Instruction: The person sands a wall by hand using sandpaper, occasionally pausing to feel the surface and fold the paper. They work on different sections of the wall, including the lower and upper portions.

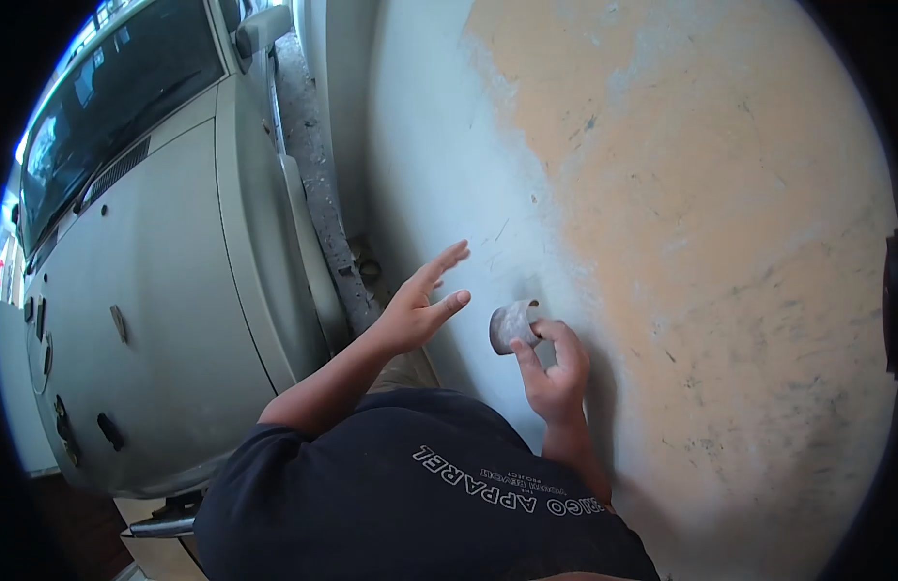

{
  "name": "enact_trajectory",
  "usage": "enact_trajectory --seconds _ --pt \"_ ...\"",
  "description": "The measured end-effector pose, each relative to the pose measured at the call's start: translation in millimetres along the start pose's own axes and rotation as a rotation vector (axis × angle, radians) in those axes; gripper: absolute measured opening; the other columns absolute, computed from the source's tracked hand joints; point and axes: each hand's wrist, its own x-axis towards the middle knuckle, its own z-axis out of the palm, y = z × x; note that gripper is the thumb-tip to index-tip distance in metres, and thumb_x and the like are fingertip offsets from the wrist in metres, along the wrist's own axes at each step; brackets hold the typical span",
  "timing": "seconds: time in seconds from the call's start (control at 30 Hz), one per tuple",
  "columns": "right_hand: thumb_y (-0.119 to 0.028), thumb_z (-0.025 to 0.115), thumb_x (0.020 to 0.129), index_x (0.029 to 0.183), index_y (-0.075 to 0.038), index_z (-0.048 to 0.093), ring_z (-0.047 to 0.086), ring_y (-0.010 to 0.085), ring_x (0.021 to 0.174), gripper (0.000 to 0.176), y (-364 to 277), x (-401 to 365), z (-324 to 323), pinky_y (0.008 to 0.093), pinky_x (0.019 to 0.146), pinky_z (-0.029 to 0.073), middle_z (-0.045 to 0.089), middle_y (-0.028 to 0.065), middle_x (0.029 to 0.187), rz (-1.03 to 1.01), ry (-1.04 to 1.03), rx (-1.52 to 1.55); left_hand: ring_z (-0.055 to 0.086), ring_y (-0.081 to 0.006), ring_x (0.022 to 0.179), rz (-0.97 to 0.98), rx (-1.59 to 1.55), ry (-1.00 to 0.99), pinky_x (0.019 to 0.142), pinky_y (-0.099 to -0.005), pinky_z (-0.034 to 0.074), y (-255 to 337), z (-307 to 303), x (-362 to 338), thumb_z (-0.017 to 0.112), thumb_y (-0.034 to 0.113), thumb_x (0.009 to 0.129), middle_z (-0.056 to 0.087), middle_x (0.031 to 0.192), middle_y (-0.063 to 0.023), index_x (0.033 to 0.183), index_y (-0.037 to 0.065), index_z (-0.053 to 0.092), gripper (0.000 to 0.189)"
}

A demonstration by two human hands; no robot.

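Note:
My right hand [557, 376] pinches a curled piece of sandpaper [511, 327] between thumb and fingers. The sheet is bent into a loop, its outer face grey and dusted with white, a brownish tone along its edge. It is held close to the wall [449, 165], over the whitish part. To the left, my left hand [418, 312] is raised with fingers stretched out and thumb apart, holding nothing. A bare orange-tan patch [681, 194] with scratches and dark marks covers the right side of the wall.
A light-coloured car [168, 271] stands close on the left, its hood facing me, with small dark objects [110, 431] on it. Between car and wall runs a narrow strip of littered floor [309, 126]. A dark object [895, 305] shows at the right edge.

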Motion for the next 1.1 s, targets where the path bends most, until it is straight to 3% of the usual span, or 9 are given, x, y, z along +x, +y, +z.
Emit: enact_trajectory --seconds 0.1,0.2,0.3,0.6,0.77,0.8,0.93,1.0,1.1 --pt "-0.006 0.076 0.076 0.089 -0.007 0.061 0.063 0.0258 0.071 0.02 -6 16 -3 0.05 0.087 0.051 0.065 0.0063 0.082 -0.323 0.023 -0.169 0.021 -0.0301 0.145 0.126 0.155 0.023 0.115 -0.0447 0.02 -3 -14 28 0.054 0.052 0.093 0.028 0.155 -0.0178 0.152 0.006 0.019 0.083" --pt "-0.006 0.076 0.076 0.09 -0.008 0.061 0.063 0.0234 0.071 0.02 -6 37 0 0.0493 0.087 0.051 0.063 0.0045 0.079 -0.416 0.005 -0.26 0.014 -0.0361 0.147 0.282 0.33 0.06 0.116 -0.0465 0.015 5 -27 71 0.048 0.062 0.091 0.018 0.157 -0.0218 0.151 0.0 0.015 0.093" --pt "-0.006 0.075 0.077 0.091 -0.008 0.06 0.064 0.0215 0.07 0.021 -2 61 11 0.0489 0.084 0.053 0.062 0.0047 0.078 -0.519 0.041 -0.343 0.015 -0.0447 0.144 0.634 0.607 0.114 0.116 -0.0519 0.015 3 -43 121 0.045 0.074 0.084 0.016 0.155 -0.029 0.147 -0.007 0.021 0.106" --pt "-0.012 0.068 0.081 0.095 -0.01 0.054 0.063 0.0204 0.068 0.02 7 115 54 0.0396 0.068 0.051 0.059 0.0039 0.082 -0.741 0.207 -0.721 0.013 -0.0434 0.145 1.01 0.784 0.323 0.117 -0.0517 0.007 -40 -123 286 0.036 0.08 0.082 0.019 0.155 -0.0269 0.147 -0.01 0.02 0.112" --pt "-0.022 0.067 0.079 0.092 -0.015 0.055 0.061 0.0154 0.062 0.019 17 117 57 0.032 0.064 0.044 0.06 -0.0006 0.076 -0.765 0.353 -0.878 -0.003 -0.0396 0.147 0.472 0.289 0.546 0.117 -0.0501 0.0 -68 -155 326 0.024 0.076 0.088 0.001 0.157 -0.0277 0.15 -0.006 0.004 0.104" --pt "-0.023 0.066 0.079 0.09 -0.015 0.055 0.06 0.0149 0.061 0.018 16 119 58 0.0318 0.064 0.043 0.059 -0.0008 0.075 -0.761 0.373 -0.915 -0.005 -0.039 0.147 0.449 0.263 0.565 0.117 -0.0504 -0.002 -69 -154 327 0.023 0.076 0.088 0.001 0.157 -0.0276 0.15 -0.006 0.004 0.105" --pt "-0.024 0.062 0.082 0.087 -0.008 0.046 0.053 0.0202 0.057 0.023 17 120 64 0.0369 0.057 0.04 0.054 0.0045 0.071 -0.754 0.386 -0.993 0.0 -0.0365 0.148 0.996 0.625 0.409 0.117 -0.0505 -0.003 -51 -130 304 0.019 0.082 0.084 0.005 0.157 -0.0266 0.151 -0.004 0.009 0.109" --pt "-0.024 0.061 0.082 0.088 -0.007 0.045 0.053 0.0203 0.056 0.024 16 119 61 0.0376 0.057 0.04 0.054 0.0048 0.071 -0.747 0.382 -1.011 0.001 -0.0351 0.148 1.01 0.621 0.464 0.117 -0.0502 -0.003 -65 -140 325 0.019 0.081 0.085 0.006 0.158 -0.0239 0.151 -0.003 0.009 0.107" --pt "-0.023 0.06 0.082 0.092 -0.006 0.045 0.053 0.0223 0.055 0.025 9 116 58 0.0389 0.056 0.04 0.053 0.0067 0.071 -0.663 0.287 -0.988 0.003 -0.033 0.148 0.584 0.322 0.594 0.118 -0.0483 -0.001 -93 -168 342 0.019 0.074 0.091 0.007 0.159 -0.0213 0.151 -0.002 0.009 0.097"
